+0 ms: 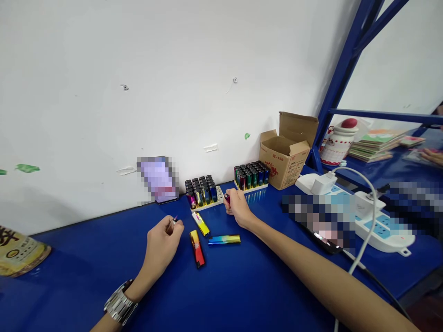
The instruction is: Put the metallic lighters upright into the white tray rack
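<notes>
My left hand (162, 243) pinches a small slim item with a purple tip (175, 220), too small to name exactly. My right hand (238, 207) grips a dark red lighter (227, 198), mostly hidden by the fingers, beside the rim of a white tray. Between my hands lie several loose metallic lighters: a yellow one (200, 223), a red and gold one (197, 249) and a blue-gold one (224, 240). Two white trays of upright lighters (204, 205) (251, 188) stand against the wall.
A cardboard box (285, 152) stands open at the wall, and a white power strip (380, 221) with cables lies to the right. A blurred phone (320, 226) lies nearby. A bottle (19, 251) sits at the left table edge. A co-worker's hand (432, 157) shows beyond a blue frame.
</notes>
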`<state>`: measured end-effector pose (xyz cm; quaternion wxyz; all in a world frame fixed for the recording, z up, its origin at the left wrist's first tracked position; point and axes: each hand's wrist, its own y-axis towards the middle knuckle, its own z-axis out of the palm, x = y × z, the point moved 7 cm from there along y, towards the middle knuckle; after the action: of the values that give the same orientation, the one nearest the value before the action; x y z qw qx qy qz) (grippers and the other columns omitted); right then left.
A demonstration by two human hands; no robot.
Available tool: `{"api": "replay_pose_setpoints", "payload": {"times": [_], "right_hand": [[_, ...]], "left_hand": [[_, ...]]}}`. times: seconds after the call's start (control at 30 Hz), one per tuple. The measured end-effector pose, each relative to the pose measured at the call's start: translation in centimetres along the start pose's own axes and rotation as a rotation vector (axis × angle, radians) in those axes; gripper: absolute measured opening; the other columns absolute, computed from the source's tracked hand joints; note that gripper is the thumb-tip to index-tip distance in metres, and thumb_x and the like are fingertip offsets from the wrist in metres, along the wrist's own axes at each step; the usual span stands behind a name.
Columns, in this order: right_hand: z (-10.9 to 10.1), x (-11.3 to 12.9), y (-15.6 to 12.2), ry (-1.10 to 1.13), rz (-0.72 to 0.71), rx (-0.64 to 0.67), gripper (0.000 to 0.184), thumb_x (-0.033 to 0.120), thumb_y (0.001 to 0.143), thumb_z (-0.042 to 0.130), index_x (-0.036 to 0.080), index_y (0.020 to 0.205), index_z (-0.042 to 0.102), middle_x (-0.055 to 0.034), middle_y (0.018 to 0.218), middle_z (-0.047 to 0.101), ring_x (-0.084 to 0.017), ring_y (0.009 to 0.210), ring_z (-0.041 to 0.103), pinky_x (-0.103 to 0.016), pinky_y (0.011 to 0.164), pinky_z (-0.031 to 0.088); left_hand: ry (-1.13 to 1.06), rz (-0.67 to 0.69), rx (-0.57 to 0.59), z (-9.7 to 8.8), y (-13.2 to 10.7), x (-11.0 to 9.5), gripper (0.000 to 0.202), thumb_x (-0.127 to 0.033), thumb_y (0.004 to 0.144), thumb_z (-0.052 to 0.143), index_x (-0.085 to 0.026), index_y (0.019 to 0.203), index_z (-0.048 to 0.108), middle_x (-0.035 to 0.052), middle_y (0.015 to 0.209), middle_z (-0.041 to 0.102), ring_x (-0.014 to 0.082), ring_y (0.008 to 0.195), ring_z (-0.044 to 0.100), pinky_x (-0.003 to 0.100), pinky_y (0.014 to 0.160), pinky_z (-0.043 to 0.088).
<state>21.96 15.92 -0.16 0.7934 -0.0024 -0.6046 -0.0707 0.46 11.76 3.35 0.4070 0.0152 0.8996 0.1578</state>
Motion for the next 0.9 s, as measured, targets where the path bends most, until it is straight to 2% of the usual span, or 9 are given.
{"api": "replay_pose_setpoints", "payload": {"times": [0.07, 0.17, 0.27, 0.4, 0.47, 0.57, 0.77, 0.9], "right_hand": [[0.0, -0.1, 0.0, 0.01, 0.008, -0.004, 0.038, 0.036, 0.08, 0.039, 0.022, 0.045, 0.034, 0.0067, 0.037, 0.03, -0.006, 0.033, 0.021, -0.021, 0.035, 0.018], [0.3, 0.1, 0.0, 0.047, -0.011, 0.02, 0.046, 0.05, 0.085, 0.04, 0.021, 0.05, 0.039, 0.0079, 0.039, 0.027, -0.006, 0.035, 0.022, -0.021, 0.036, 0.021], [0.3, 1.1, 0.0, 0.026, -0.15, 0.018, 0.041, 0.058, 0.085, 0.043, 0.02, 0.069, 0.048, 0.0059, 0.051, 0.041, -0.008, 0.043, 0.038, -0.021, 0.043, 0.034], [-0.6, 2.6, 0.5, -0.159, -0.324, -0.051, 0.031, 0.052, 0.087, 0.046, 0.022, 0.089, 0.051, 0.0003, 0.07, 0.058, -0.014, 0.068, 0.057, -0.024, 0.061, 0.046], [-0.8, 3.3, 1.1, -0.248, -0.389, -0.048, 0.029, 0.047, 0.088, 0.047, 0.021, 0.092, 0.056, -0.0029, 0.082, 0.063, -0.016, 0.081, 0.06, -0.025, 0.07, 0.046], [-0.7, 3.7, 2.5, -0.27, -0.411, 0.01, 0.028, 0.043, 0.083, 0.054, 0.018, 0.093, 0.063, -0.0055, 0.091, 0.066, -0.017, 0.085, 0.061, -0.028, 0.077, 0.047], [0.1, 2.7, 5.7, -0.16, -0.344, 0.045, 0.019, 0.029, 0.074, 0.058, 0.016, 0.086, 0.064, -0.0061, 0.085, 0.069, -0.02, 0.088, 0.064, -0.032, 0.083, 0.047], [0.5, 2.2, 6.6, -0.291, -0.36, 0.046, 0.01, 0.021, 0.073, 0.052, 0.017, 0.077, 0.061, -0.0021, 0.074, 0.066, -0.017, 0.076, 0.061, -0.027, 0.073, 0.046]], "left_hand": [[-0.003, 0.003, -0.001, 0.0, 0.0, 0.0, 0.032, -0.045, 0.068, 0.044, -0.023, 0.052, 0.026, -0.007, 0.048, 0.026, 0.0094, 0.049, 0.028, 0.024, 0.049, 0.025], [-0.009, 0.004, -0.006, 0.0, -0.1, 0.0, 0.033, -0.044, 0.068, 0.045, -0.023, 0.052, 0.026, -0.007, 0.048, 0.026, 0.0095, 0.05, 0.028, 0.024, 0.05, 0.025], [-0.015, -0.012, -0.007, 0.0, -0.1, 0.1, 0.033, -0.044, 0.068, 0.047, -0.022, 0.053, 0.027, -0.0071, 0.049, 0.026, 0.0094, 0.051, 0.027, 0.023, 0.05, 0.025], [0.028, -0.023, -0.043, -0.1, -0.1, 0.4, 0.03, -0.037, 0.065, 0.049, -0.022, 0.055, 0.025, -0.0075, 0.051, 0.025, 0.0093, 0.051, 0.026, 0.023, 0.049, 0.024], [0.05, -0.027, -0.075, -0.3, 0.0, 0.5, 0.028, -0.033, 0.064, 0.048, -0.022, 0.056, 0.023, -0.0076, 0.051, 0.024, 0.0093, 0.052, 0.025, 0.023, 0.049, 0.023], [0.052, -0.02, -0.072, -0.2, 0.0, 0.6, 0.025, -0.03, 0.065, 0.047, -0.023, 0.057, 0.024, -0.0074, 0.052, 0.024, 0.0096, 0.052, 0.025, 0.023, 0.05, 0.023], [0.056, -0.01, -0.053, -0.1, 0.0, 0.5, 0.027, -0.029, 0.065, 0.047, -0.023, 0.057, 0.022, -0.0072, 0.052, 0.023, 0.0097, 0.052, 0.025, 0.023, 0.05, 0.023], [0.061, -0.008, -0.043, -0.1, -0.1, 0.5, 0.027, -0.03, 0.065, 0.046, -0.023, 0.057, 0.022, -0.0071, 0.052, 0.023, 0.01, 0.052, 0.025, 0.023, 0.049, 0.023]]}}
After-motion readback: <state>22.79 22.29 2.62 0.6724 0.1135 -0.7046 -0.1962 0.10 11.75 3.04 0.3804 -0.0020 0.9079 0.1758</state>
